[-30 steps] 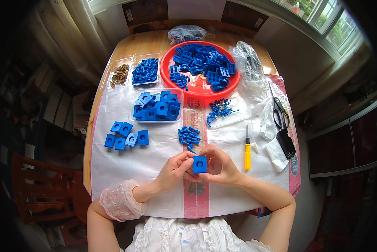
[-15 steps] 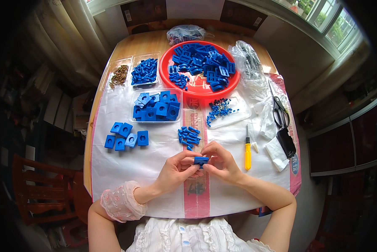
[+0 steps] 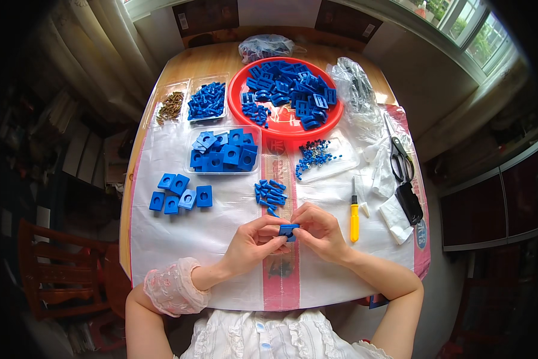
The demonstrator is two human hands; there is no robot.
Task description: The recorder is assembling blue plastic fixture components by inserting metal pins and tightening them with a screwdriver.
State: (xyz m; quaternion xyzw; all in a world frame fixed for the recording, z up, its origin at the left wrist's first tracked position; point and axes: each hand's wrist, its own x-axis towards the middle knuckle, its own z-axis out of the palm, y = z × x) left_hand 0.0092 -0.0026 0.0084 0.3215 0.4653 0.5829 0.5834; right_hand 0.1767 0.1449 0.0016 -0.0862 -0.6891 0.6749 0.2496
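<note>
Between my two hands, low over the middle of the table, is a small blue plastic block (image 3: 289, 231). Fingers and thumb of my left hand (image 3: 254, 242) pinch its left side. The fingers of my right hand (image 3: 320, 233) close on its right side and partly cover it. Just beyond my fingertips lies a small heap of blue plastic pegs (image 3: 270, 194). Several blue square pieces with round recesses (image 3: 177, 185) lie on the sheet to the left. More of these square pieces (image 3: 230, 154) fill a clear tray behind them.
A red basin (image 3: 236, 113) of blue parts stands at the back. Trays of brass-coloured screws (image 3: 171, 106) and blue pegs (image 3: 207, 100) sit back left. Tiny blue and metal bits (image 3: 314, 157), a yellow-handled screwdriver (image 3: 354, 221), black scissors (image 3: 402, 160) and plastic bags (image 3: 354, 87) are to the right.
The blue block has turned in my fingers, so more of its face with the opening shows. My right fingers have shifted slightly on it; both hands stay in nearly the same place.
</note>
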